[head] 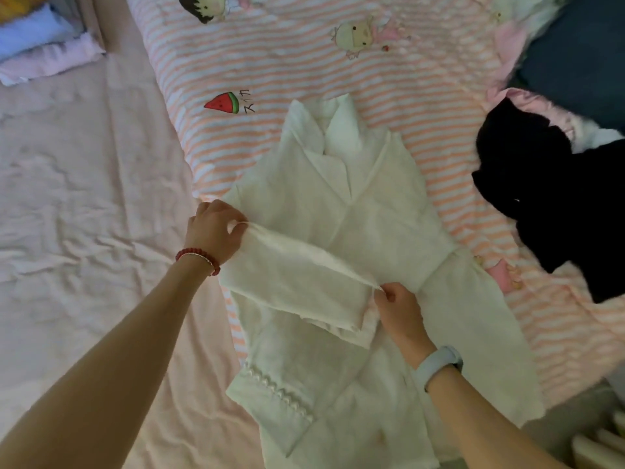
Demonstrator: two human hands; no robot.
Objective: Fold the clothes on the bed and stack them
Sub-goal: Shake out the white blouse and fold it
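A white collared garment [382, 218] lies spread face up on the striped quilt, collar pointing away from me. Its left sleeve [297, 282] is folded across the chest. My left hand [216, 231] pinches the sleeve's upper edge near the shoulder. My right hand [399, 306] pinches the same edge near the cuff, at the garment's middle. The right sleeve [473, 326] lies out flat toward the lower right. A scalloped trim [277, 390] shows along the hem at the lower left.
A pink-and-white striped quilt [304, 62] with cartoon prints covers the bed's middle. A pile of black clothes [554, 198] lies at the right. Folded blue and pink items [44, 52] sit at the far left on the pink sheet [84, 198].
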